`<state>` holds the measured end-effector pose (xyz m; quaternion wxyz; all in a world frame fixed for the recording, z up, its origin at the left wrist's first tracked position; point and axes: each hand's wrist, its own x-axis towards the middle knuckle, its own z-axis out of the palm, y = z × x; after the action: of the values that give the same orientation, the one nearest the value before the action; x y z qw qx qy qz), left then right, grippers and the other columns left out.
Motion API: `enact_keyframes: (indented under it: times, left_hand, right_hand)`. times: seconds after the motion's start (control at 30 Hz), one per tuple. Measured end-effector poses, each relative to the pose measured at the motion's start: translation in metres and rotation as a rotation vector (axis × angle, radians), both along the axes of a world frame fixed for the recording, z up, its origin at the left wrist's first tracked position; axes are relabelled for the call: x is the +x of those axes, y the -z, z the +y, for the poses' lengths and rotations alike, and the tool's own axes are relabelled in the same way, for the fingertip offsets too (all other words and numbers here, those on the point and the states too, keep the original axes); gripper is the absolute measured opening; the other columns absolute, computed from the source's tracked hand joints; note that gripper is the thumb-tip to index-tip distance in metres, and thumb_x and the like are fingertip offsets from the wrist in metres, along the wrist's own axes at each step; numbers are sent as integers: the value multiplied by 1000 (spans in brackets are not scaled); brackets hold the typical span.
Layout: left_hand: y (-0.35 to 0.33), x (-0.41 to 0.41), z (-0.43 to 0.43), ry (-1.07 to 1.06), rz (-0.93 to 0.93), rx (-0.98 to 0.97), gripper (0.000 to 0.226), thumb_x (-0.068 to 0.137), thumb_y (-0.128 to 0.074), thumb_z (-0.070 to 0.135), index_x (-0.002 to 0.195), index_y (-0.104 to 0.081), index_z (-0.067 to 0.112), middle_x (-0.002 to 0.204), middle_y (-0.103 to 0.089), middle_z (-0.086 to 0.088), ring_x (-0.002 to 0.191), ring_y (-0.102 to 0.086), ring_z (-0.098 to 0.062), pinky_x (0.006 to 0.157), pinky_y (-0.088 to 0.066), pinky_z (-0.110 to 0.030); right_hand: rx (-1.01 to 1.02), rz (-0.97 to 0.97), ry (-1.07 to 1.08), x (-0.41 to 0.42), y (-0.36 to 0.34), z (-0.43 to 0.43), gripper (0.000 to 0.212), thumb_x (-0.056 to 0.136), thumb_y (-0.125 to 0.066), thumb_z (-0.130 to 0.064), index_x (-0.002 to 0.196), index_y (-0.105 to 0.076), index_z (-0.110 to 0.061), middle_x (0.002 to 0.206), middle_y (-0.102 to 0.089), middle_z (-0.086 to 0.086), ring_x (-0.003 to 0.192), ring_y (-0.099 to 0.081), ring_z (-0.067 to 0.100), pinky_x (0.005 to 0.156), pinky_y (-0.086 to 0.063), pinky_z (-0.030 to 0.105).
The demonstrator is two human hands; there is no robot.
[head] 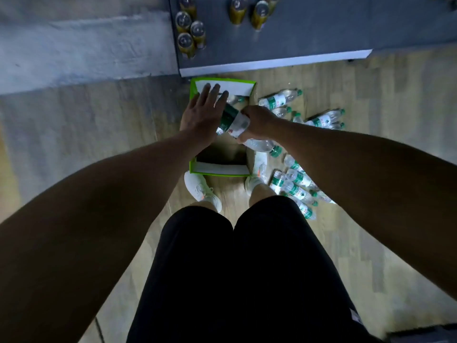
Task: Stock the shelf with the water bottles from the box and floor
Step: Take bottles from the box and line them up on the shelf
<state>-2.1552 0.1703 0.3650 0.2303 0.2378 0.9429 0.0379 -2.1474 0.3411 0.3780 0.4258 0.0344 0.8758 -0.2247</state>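
A green-edged cardboard box (217,170) stands open on the wooden floor in front of my feet. My right hand (259,121) grips a clear water bottle (237,123) with a green and white label, held tilted above the box, cap end towards my right foot. My left hand (201,112) hovers flat over the box with fingers straight, just touching the bottle's far end. Another bottle (236,99) lies inside the box at its far side. Several more bottles lie on the floor to the right (279,99) and near my right foot (295,179).
A low grey shelf (309,33) runs along the top, carrying several yellow cans (189,33) at its left end and more (259,14) further right. A pale wall base (74,58) lies to the left. My white shoes (201,188) stand by the box.
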Motion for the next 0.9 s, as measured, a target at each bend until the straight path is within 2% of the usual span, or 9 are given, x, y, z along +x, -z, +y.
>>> enact_keyframes:
  times: [0.1,0.2,0.27,0.33,0.43,0.53,0.67,0.77,0.9]
  left_hand:
    - [-39,-9,0,54,17,-86,81,87,-66,21,152,-19,12,157,-23,-12,146,-16,-33,118,-15,-42]
    - [-70,-9,-3,125,192,-73,66,79,-68,23,138,-42,7,134,-50,-17,129,-42,-36,113,-26,-44]
    - [-86,-7,-6,191,311,-56,50,67,-75,21,112,-61,6,103,-65,-16,98,-61,-35,94,-46,-41]
    - [-97,-9,-10,207,355,-38,45,52,-81,21,92,-64,8,81,-65,-12,74,-63,-31,72,-51,-34]
    - [-120,-16,-15,135,321,-14,51,57,-81,21,101,-61,5,95,-64,-15,87,-62,-33,79,-47,-34]
    - [-138,-22,-22,-101,175,19,62,78,-74,27,127,-47,3,127,-53,-19,118,-50,-36,98,-36,-41]
    - [-163,-31,-36,-386,121,124,66,74,-79,34,125,-49,4,125,-55,-18,116,-51,-36,94,-40,-43]
    - [-181,-40,-44,-562,68,269,66,66,-84,38,120,-58,11,116,-62,-13,108,-59,-33,90,-47,-42]
    - [-210,-48,-44,-620,3,492,52,58,-87,37,102,-67,16,96,-72,-6,86,-69,-25,76,-56,-40]
  right_hand:
    - [22,71,-141,-15,-43,-7,71,64,-88,-28,125,-58,-10,122,-63,12,110,-59,31,84,-44,31]
    - [4,114,-195,-27,-79,-16,70,61,-90,-27,122,-59,-11,118,-65,9,108,-60,29,90,-48,35]
    - [-2,143,-235,-34,-99,-21,70,62,-89,-26,123,-59,-11,121,-64,10,109,-59,29,90,-47,34]
    - [20,178,-266,-39,-115,-26,68,64,-87,-26,124,-59,-11,124,-62,11,110,-58,29,87,-43,31]
    - [53,236,-257,-42,-135,-31,69,69,-85,-26,129,-56,-9,127,-60,11,113,-56,29,85,-42,29]
    - [3,299,-55,-44,-154,-30,75,76,-81,-32,139,-46,-9,138,-53,14,123,-52,30,96,-44,31]
    - [32,482,487,-50,-173,-26,86,77,-76,-46,141,-37,-4,143,-43,18,131,-43,31,106,-39,37]
    - [-215,358,926,-52,-192,-31,86,71,-78,-57,132,-49,-4,127,-57,11,111,-57,26,87,-47,32]
    - [-558,188,1026,-49,-221,-54,77,59,-78,-67,110,-62,-13,116,-64,7,90,-59,24,67,-53,34]
